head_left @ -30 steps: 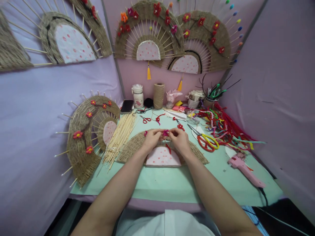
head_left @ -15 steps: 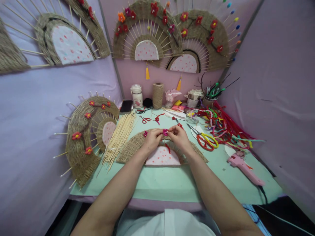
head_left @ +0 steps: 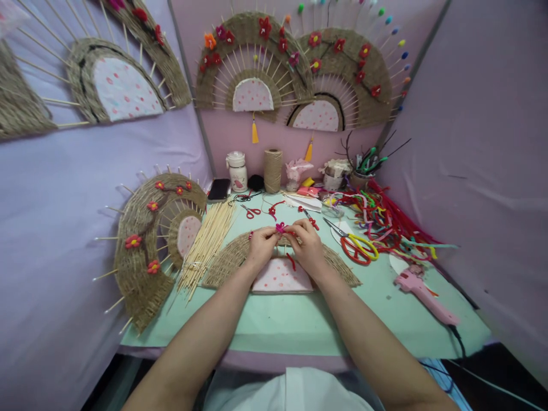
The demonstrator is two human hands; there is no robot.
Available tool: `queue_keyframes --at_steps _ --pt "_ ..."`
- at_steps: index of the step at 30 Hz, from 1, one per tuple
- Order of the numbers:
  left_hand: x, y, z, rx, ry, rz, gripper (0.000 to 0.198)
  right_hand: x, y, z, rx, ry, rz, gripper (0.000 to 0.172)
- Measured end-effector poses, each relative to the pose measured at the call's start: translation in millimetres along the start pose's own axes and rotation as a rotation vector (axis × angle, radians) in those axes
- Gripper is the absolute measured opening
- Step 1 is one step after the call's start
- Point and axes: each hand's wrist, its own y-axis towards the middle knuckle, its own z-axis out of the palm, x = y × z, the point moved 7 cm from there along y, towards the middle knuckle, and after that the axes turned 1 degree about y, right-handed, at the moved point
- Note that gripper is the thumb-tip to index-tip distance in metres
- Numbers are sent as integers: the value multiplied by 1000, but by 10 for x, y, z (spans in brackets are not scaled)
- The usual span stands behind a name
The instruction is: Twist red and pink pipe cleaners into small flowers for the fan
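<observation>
A magenta pipe-cleaner flower (head_left: pixel 280 228) is pinched between my two hands, above the twine-woven fan (head_left: pixel 226 257) that lies on the table. My left hand (head_left: pixel 262 245) has its fingers closed at the flower's left side. From the right, my right hand (head_left: pixel 307 244) grips it too, with a bit of red showing by its fingertips. Another small magenta flower (head_left: pixel 250 234) sits on the fan's upper edge, left of my hands. A red pipe-cleaner piece (head_left: pixel 291 262) lies over the fan's dotted white half-circle (head_left: pixel 282 277).
Bamboo sticks (head_left: pixel 209 245) and a finished fan (head_left: pixel 145 245) are on the left. Scissors (head_left: pixel 357 248), a pink glue gun (head_left: pixel 426 294) and a heap of coloured pipe cleaners (head_left: pixel 381 220) lie to the right. A twine spool (head_left: pixel 273 171) and white bottle (head_left: pixel 237 171) stand behind.
Both hands have shifted slightly left with the magenta flower, and its petals now face up more plainly. My right hand has turned inward. The view has tilted up a little.
</observation>
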Motion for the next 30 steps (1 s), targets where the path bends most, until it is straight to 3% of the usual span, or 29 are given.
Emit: queue_keyframes --at_steps 8,14,19,24,30 --pt "-125 -27 47 34 69 62 24 11 21 28 77 -160 -59 21" --pt "-58 -22 42 24 -42 -5 20 1 25 -24 32 -61 -37 19" --pt "-33 -2 -15 -28 -135 23 14 -120 43 -126 -101 116 133 16" --pt "-110 -12 -20 -30 -93 86 14 -262 28 -23 -35 258 297 20" --pt "-172 -48 3 15 27 137 16 -316 -3 42 0 301 376 22"
